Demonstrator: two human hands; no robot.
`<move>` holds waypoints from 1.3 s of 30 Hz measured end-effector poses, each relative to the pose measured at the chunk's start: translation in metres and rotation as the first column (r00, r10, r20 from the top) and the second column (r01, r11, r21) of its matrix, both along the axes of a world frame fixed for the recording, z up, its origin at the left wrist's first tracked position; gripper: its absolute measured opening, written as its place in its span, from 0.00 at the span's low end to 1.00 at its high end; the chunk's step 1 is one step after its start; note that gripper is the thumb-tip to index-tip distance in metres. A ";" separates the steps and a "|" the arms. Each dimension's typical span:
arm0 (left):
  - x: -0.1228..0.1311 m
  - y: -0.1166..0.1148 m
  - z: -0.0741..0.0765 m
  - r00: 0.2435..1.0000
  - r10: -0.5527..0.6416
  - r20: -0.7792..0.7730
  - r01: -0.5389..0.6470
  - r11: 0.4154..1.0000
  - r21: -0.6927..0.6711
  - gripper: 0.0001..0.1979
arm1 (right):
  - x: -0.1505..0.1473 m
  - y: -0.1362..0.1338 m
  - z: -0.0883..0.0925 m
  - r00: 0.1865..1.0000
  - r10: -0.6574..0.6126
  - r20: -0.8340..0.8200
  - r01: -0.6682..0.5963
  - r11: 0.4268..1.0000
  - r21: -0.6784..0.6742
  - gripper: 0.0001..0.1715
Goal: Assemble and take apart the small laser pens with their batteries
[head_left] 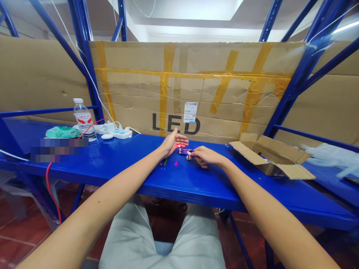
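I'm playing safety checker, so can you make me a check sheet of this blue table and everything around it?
Surface: blue metal bench top, with a red spot of light on it.
Job's things: blue batteries; two slim green items lie close by, kind unclear.
Clutter: water bottle, teal packet, open cardboard box.
Hands: left hand open, red glow on its fingers; right hand pinching the batteries.
Cables: power strip, red cable, white cable.
Surroundings: taped cardboard wall printed LED, blue racking, red tiled floor.
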State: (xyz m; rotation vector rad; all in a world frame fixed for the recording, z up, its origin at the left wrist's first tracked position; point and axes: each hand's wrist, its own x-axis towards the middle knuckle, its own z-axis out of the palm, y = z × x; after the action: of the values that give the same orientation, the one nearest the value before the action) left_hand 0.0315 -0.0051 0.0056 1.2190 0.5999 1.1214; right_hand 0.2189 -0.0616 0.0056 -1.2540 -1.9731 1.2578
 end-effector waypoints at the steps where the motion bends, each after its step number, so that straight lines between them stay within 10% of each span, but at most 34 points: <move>1: 0.000 0.000 0.000 1.000 0.004 -0.001 -0.004 1.000 0.002 0.34 | 0.000 0.000 0.000 1.000 0.001 0.004 -0.001 1.000 -0.002 0.09; 39: -0.007 -0.009 0.004 0.987 -0.160 -0.014 0.160 0.986 0.043 0.38 | 0.001 -0.002 0.002 0.983 0.117 -0.142 -0.117 0.993 0.009 0.11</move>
State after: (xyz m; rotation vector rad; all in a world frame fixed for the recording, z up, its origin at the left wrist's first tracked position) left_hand 0.0243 -0.0137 0.0092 1.2881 0.4785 0.9979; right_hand 0.2201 -0.0633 0.0079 -1.0299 -1.9677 1.3637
